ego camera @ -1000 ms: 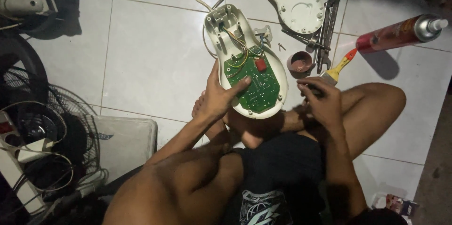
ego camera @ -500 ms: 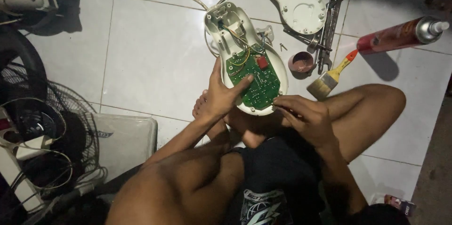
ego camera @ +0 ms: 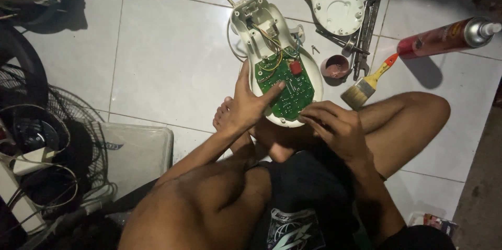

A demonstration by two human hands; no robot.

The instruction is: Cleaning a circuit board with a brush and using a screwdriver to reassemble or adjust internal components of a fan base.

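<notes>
A white oval plastic housing (ego camera: 261, 25) lies on the tiled floor in front of me, with a green circuit board (ego camera: 290, 85) and coloured wires inside it. My left hand (ego camera: 248, 101) rests on the housing's left edge, its fingers lying on the board. My right hand (ego camera: 334, 124) sits at the housing's near right edge, fingers curled together; whether they pinch something small I cannot tell. My crossed legs and a bare foot lie just below the housing.
A second white housing cover (ego camera: 334, 1), metal wrenches (ego camera: 368, 27), a small round cup (ego camera: 334, 66), a paintbrush (ego camera: 368, 82) and a red spray can (ego camera: 444, 35) lie to the right. Fan grilles (ego camera: 47, 140) and a white plastic box (ego camera: 136, 150) stand at the left.
My right hand has moved left from beside the paintbrush to the housing's near edge. The left hand has stayed on the board.
</notes>
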